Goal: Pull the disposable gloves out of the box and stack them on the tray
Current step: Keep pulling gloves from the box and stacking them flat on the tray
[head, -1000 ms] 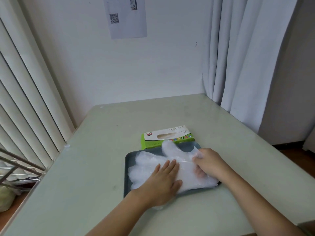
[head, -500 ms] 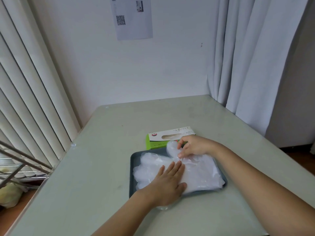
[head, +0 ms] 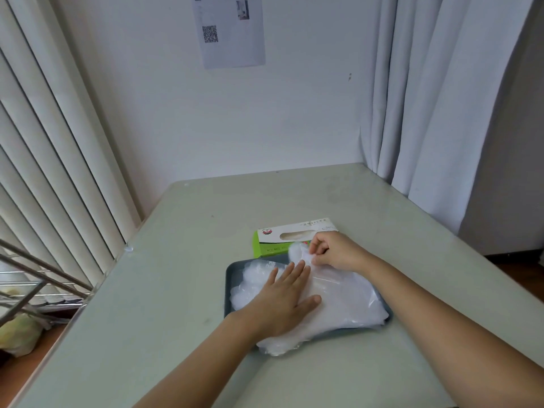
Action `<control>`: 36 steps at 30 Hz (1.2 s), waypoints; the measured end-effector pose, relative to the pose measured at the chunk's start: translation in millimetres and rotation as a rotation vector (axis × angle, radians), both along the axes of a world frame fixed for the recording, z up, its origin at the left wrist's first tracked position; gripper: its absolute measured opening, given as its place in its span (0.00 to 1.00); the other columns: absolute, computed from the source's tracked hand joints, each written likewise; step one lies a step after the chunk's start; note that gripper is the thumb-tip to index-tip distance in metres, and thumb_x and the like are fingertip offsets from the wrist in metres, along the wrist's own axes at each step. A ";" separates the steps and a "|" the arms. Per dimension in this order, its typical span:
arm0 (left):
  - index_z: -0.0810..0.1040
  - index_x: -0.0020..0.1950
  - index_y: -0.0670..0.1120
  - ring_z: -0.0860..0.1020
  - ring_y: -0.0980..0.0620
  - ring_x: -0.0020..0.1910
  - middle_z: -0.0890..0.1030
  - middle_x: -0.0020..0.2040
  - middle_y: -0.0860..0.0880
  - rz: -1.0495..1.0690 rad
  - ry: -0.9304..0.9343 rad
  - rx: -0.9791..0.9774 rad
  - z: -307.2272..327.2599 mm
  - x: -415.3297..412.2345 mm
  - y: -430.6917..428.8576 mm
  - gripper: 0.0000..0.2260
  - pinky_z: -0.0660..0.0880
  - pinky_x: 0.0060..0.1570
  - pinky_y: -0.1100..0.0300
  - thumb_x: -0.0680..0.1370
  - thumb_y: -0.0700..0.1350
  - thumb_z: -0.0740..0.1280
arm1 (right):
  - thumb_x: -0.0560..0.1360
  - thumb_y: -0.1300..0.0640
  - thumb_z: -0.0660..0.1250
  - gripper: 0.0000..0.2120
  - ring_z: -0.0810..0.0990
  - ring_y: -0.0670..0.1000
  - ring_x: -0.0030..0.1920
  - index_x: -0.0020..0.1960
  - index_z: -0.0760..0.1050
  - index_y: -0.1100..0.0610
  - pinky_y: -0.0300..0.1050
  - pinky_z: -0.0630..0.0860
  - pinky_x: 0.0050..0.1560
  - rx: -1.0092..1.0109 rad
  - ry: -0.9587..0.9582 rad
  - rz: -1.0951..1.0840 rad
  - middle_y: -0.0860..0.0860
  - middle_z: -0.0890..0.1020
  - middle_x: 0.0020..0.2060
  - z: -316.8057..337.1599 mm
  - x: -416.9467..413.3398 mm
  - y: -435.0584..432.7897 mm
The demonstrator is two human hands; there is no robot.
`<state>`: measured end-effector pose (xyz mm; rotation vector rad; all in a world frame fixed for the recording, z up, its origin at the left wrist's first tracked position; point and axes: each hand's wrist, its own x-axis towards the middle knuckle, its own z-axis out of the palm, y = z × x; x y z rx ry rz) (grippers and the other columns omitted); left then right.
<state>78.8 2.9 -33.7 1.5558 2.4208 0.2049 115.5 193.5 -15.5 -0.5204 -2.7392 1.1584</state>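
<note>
Two hands work over a dark tray that sits on the pale worktop in front of the person. A stack of thin, translucent gloves lies on the tray, covering most of it and spilling a little over its near edge onto the worktop. The left hand lies flat on the stack, palm down, its fingers straight and spread slightly, pressing the plastic and gripping nothing. The right hand is at the far edge of the tray, its fingers curled in and pinching a bunched white part of the gloves that stands up from the top of the stack. Just behind the tray, touching or nearly touching its far rim, is the green and white box, lying flat with its oval opening facing up. A paper sheet with a QR code hangs on the wall beyond; a pale curtain hangs at the right and vertical blinds at the left.
</note>
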 end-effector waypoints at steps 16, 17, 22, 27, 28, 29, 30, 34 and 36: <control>0.42 0.79 0.47 0.39 0.52 0.78 0.41 0.80 0.50 -0.072 0.086 -0.047 -14.0 -3.3 0.5 0.28 0.38 0.75 0.51 0.84 0.53 0.49 | 0.82 0.61 0.52 0.21 0.60 0.47 0.74 0.75 0.60 0.58 0.32 0.53 0.67 0.085 0.047 0.060 0.50 0.62 0.75 -20.4 40.9 -86.2; 0.41 0.79 0.47 0.39 0.53 0.78 0.41 0.79 0.50 -0.058 0.087 -0.047 -14.3 -1.9 0.2 0.28 0.38 0.75 0.51 0.84 0.54 0.49 | 0.83 0.60 0.51 0.23 0.54 0.46 0.76 0.77 0.55 0.57 0.33 0.49 0.69 0.085 -0.008 0.079 0.50 0.56 0.77 -26.0 43.1 -82.8; 0.37 0.79 0.48 0.38 0.54 0.77 0.38 0.79 0.52 0.067 0.061 -0.060 -22.6 -1.8 -2.0 0.35 0.36 0.73 0.48 0.81 0.64 0.49 | 0.84 0.51 0.49 0.27 0.41 0.49 0.77 0.78 0.43 0.53 0.43 0.39 0.73 0.324 -0.214 0.095 0.49 0.44 0.78 -36.6 46.9 -60.5; 0.38 0.79 0.49 0.36 0.51 0.77 0.36 0.79 0.49 0.173 0.082 -0.118 -21.1 -6.1 -17.1 0.41 0.37 0.74 0.43 0.76 0.70 0.50 | 0.78 0.35 0.50 0.32 0.36 0.53 0.77 0.78 0.42 0.42 0.52 0.38 0.75 0.416 -0.317 0.072 0.47 0.40 0.77 -39.5 52.2 -48.6; 0.37 0.79 0.49 0.35 0.49 0.77 0.36 0.78 0.48 0.198 0.083 -0.132 -20.2 -5.8 -20.0 0.42 0.37 0.74 0.43 0.75 0.71 0.50 | 0.77 0.33 0.50 0.34 0.35 0.54 0.77 0.77 0.42 0.41 0.53 0.37 0.75 0.430 -0.330 0.058 0.47 0.39 0.77 -39.4 52.7 -47.7; 0.37 0.79 0.49 0.35 0.47 0.77 0.35 0.78 0.47 0.223 0.083 -0.151 -18.8 -5.0 -22.9 0.43 0.37 0.74 0.43 0.74 0.72 0.50 | 0.76 0.31 0.50 0.35 0.35 0.54 0.76 0.77 0.42 0.40 0.54 0.37 0.75 0.439 -0.339 0.046 0.47 0.38 0.77 -39.2 53.1 -47.6; 0.36 0.78 0.49 0.35 0.46 0.77 0.35 0.78 0.46 0.246 0.081 -0.174 -17.1 -4.0 -25.3 0.44 0.38 0.74 0.42 0.73 0.73 0.50 | 0.75 0.30 0.50 0.36 0.35 0.55 0.76 0.77 0.41 0.40 0.55 0.36 0.75 0.444 -0.347 0.038 0.47 0.38 0.77 -39.1 53.3 -47.5; 0.34 0.78 0.49 0.36 0.41 0.77 0.34 0.78 0.42 0.311 0.039 -0.249 -5.3 -4.5 -32.9 0.48 0.41 0.75 0.45 0.72 0.75 0.53 | 0.75 0.29 0.49 0.36 0.35 0.55 0.77 0.77 0.41 0.40 0.56 0.36 0.74 0.453 -0.350 0.038 0.48 0.38 0.77 -39.1 54.0 -47.7; 0.35 0.78 0.49 0.38 0.42 0.77 0.35 0.78 0.43 0.321 0.002 -0.259 0.8 -9.0 -36.4 0.49 0.43 0.75 0.48 0.71 0.74 0.56 | 0.75 0.29 0.50 0.36 0.36 0.55 0.77 0.77 0.41 0.40 0.55 0.36 0.74 0.451 -0.339 0.030 0.48 0.38 0.77 -38.9 53.9 -46.4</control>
